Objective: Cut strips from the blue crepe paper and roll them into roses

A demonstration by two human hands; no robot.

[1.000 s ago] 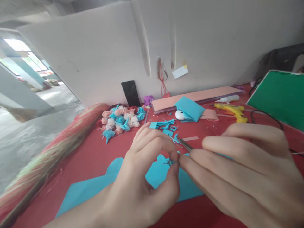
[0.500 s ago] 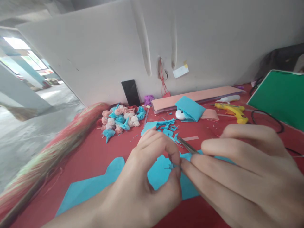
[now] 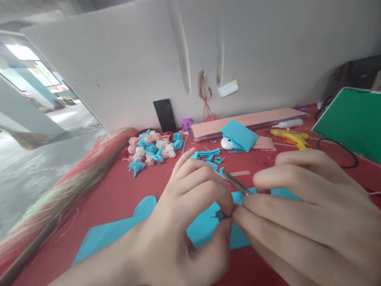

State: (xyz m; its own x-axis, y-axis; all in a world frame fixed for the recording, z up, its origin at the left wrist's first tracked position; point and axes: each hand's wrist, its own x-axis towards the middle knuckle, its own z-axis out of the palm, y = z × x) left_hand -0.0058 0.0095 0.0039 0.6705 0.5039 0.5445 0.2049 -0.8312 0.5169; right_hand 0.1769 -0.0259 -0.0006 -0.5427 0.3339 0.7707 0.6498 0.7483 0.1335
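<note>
My left hand [image 3: 190,214] pinches a small dark blue piece [image 3: 219,215] with a thin pointed end between thumb and forefinger. Against those fingertips rest the fingers of my right hand [image 3: 300,214], which is closed around a metal tool [image 3: 237,183], its tip pointing up and left. The tool's lower part is hidden in the hand. Beneath both hands lies blue paper [image 3: 116,234] on the red surface [image 3: 131,202]. Blue paper scraps [image 3: 212,157] lie just beyond the fingers.
Blue, pink and white paper flowers [image 3: 151,149] are heaped at the back left, near a leaning black phone [image 3: 165,115]. Behind my hands are a folded blue packet [image 3: 239,135], a long pink pack [image 3: 250,121] and a yellow glue gun [image 3: 290,138]. A green board [image 3: 351,123] stands right.
My left hand has shifted slightly right with the small blue piece, its fingers now more raised and covering part of the blue scraps. My right hand stays against it, still with the tool.
</note>
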